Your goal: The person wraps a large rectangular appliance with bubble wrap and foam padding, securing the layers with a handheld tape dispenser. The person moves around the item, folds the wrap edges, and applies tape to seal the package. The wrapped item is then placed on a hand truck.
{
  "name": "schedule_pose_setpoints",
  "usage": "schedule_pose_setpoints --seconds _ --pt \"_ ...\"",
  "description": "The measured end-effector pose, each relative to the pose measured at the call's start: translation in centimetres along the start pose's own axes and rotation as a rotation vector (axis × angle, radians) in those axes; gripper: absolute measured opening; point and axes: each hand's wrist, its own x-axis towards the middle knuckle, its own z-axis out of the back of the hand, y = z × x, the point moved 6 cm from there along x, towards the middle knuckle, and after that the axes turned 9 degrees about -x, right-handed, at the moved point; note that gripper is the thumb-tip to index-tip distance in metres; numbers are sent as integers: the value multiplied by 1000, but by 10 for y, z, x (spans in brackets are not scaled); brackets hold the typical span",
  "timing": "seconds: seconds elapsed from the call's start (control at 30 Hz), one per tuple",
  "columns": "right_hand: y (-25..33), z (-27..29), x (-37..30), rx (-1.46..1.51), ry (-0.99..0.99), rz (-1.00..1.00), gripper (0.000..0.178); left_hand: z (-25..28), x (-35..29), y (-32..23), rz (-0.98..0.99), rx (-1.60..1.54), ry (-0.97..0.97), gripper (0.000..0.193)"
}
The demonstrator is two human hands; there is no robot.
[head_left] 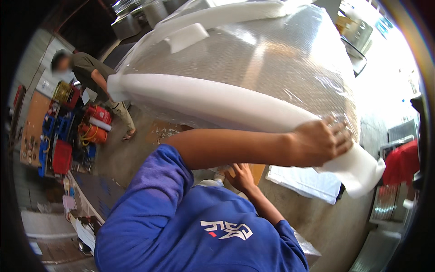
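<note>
A large bulky item wrapped in clear bubble wrap (276, 59) stands in front of me. Along its near edge runs a long white foam strip (195, 93), whose end (358, 170) hangs loose past the right corner. My left arm reaches across my body to the right. With bent fingers, my left hand (319, 141) grips the foam strip near that corner. Lower down, below the near edge, is my right hand (240, 177), its fingers apart and nothing visible in them. Part of it is behind my left arm and shirt.
At the left, another person (86, 68) leans beside the wrapped item. Near that person are red and orange gas cylinders (93, 129) and a red bin (62, 156). A white-covered flat panel (303, 181) lies on the floor at right, near red cloth (402, 163).
</note>
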Motion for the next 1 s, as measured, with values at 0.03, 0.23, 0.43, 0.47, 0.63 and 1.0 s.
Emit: schedule_pose_setpoints --seconds 0.03,0.23,0.43,0.47,0.63,1.0 --pt "2 -25 4 31 0 -4 37 0 -3 2 7 10 15 61" --pt "-18 -104 11 -241 76 -250 46 -8 9 8 -15 -32 225 83" --pt "-66 -152 -21 -620 162 -519 17 1 22 18 -319 -290 249 85" --pt "-70 -143 -22 -519 178 -617 18 9 28 20 -265 -381 376 82" --pt "15 -10 -39 113 -26 -854 35 6 36 38 -288 -551 325 70" --pt "112 442 89 250 -812 -837 33 18 19 15 -366 -177 140 46"
